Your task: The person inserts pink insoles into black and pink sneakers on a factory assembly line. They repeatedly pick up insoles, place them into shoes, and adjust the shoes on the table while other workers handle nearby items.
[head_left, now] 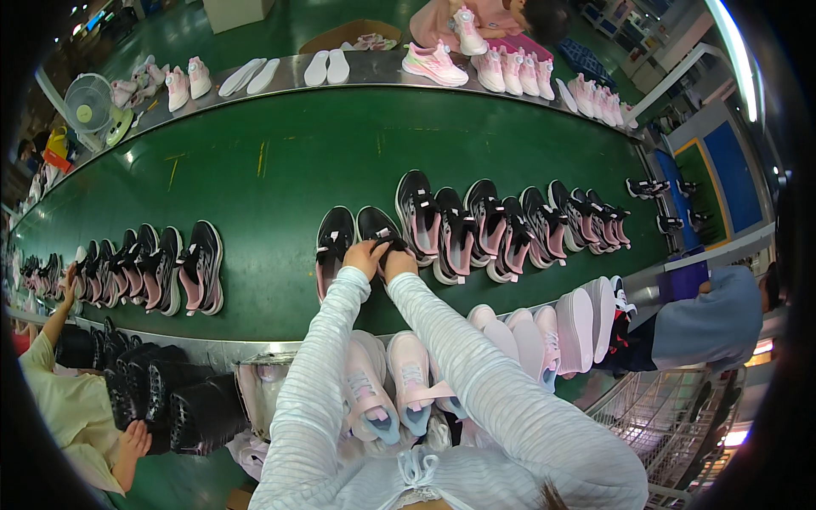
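Observation:
Both my hands are on a black sneaker with a pale sole, which rests on the green conveyor belt with its toe pointing away from me. The fingers of my left hand pinch the dark upper near the shoe's opening. Close beside it, my right hand is closed on the same upper, its fingertips partly hidden by the dark material. The sneaker's heel end is covered by my hands. Just left stands a matching black sneaker with a pink lining, touched by neither hand.
A row of black sneakers stands to the right, another row to the left. Pink sneakers and pale insoles lie along the near edge. Across the belt a person handles pink shoes; a co-worker's hand is at left by black boots.

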Demonstrator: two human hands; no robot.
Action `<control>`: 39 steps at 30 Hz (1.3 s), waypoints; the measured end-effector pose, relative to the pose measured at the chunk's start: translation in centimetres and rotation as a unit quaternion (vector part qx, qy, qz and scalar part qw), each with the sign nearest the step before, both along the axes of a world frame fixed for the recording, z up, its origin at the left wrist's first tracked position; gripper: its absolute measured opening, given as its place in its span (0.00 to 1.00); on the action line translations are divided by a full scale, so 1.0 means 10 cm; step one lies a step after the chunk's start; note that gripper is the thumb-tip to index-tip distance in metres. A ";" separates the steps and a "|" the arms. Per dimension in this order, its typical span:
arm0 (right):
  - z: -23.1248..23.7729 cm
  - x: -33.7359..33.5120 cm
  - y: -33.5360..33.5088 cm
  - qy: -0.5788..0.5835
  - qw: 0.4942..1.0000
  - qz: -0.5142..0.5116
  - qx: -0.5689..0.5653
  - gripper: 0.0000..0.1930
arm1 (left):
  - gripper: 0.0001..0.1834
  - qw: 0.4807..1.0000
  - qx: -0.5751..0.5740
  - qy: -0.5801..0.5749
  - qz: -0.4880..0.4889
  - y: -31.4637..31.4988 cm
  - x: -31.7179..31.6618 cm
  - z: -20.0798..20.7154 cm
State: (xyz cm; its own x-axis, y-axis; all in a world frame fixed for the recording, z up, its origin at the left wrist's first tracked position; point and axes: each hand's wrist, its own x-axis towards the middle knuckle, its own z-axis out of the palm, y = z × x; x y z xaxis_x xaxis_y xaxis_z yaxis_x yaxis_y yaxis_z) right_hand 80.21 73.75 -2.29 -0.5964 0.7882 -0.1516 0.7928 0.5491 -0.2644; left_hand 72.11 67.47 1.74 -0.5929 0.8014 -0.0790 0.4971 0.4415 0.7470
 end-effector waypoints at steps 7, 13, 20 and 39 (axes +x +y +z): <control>-0.45 0.03 0.01 0.100 0.993 0.057 -0.037 0.17 | 0.22 0.998 0.047 -0.030 0.023 -0.06 0.09 -0.05; 0.25 0.40 -0.39 0.156 0.987 0.030 0.005 0.13 | 0.15 0.984 0.123 0.075 0.105 -0.20 0.11 0.11; 0.52 0.79 -0.44 0.054 0.997 -0.022 -0.047 0.11 | 0.13 0.949 -0.235 0.207 -0.028 0.38 0.52 -0.14; 0.33 0.86 -0.42 0.130 0.986 -0.060 -0.091 0.09 | 0.18 0.793 -0.457 0.154 -0.373 0.53 0.41 -0.37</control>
